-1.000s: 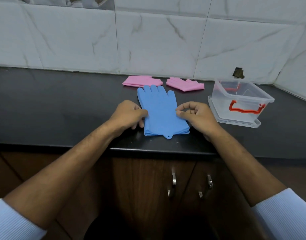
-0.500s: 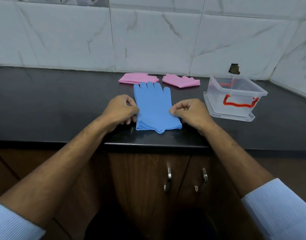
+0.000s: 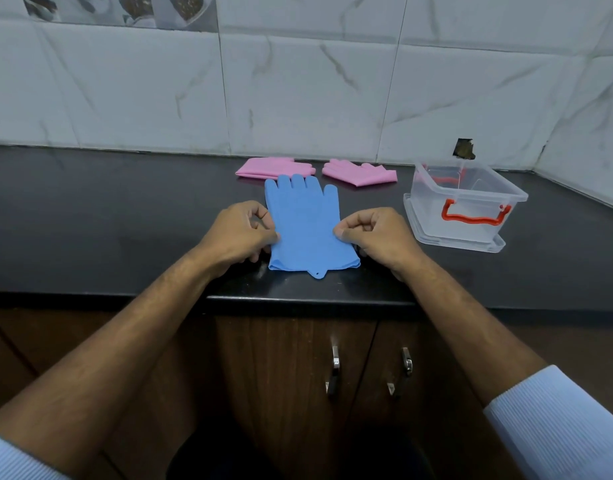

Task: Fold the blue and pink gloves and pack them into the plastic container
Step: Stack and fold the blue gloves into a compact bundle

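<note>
Left hand (image 3: 237,232): fingers pinch the left edge of the blue gloves (image 3: 306,223), stacked flat near the table (image 3: 90,220) front edge. Two pink gloves (image 3: 267,167) (image 3: 362,173) lie behind, against the wall. Right hand (image 3: 377,233): fingers pinch the right edge. Plastic container (image 3: 466,206) stands open, far right.
</note>
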